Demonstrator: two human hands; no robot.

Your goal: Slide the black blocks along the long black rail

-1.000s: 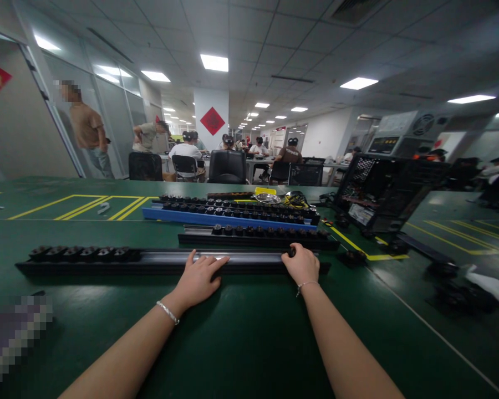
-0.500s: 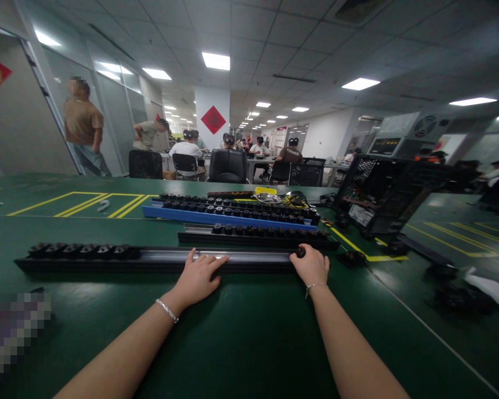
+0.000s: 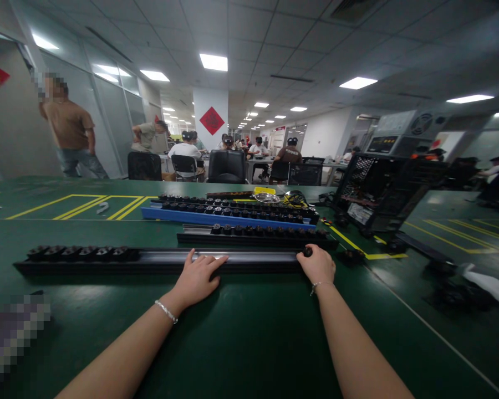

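Rail (image 3: 160, 267) lies lengthwise across green table (image 3: 249, 343), directly in front of both hands. Row of black blocks (image 3: 78, 252) sits on its left end; middle stretch shows bare metal strip.

Left hand (image 3: 197, 276): palm down, fingers spread, fingertips resting on rail near mid-length, nothing grasped. Right hand (image 3: 319, 267): thumb and fingers pinched on a single block (image 3: 307, 252) at rail's right end. Fingers hide its underside, so can't tell whether it's seated on rail or just off it.

Step in hand, as judged: handling that one block at the rail end, left hand seemingly bracing. Next move would call for left hand holding rail steady and right grip staying in line with the strip; a skewed block could bind.

Behind, near: shorter rail (image 3: 249, 240) with its own blocks, then blue rail (image 3: 228, 219), also loaded. Metal dish (image 3: 266, 198) further back. Open PC case (image 3: 385, 191) stands to the right, well apart from left hand.
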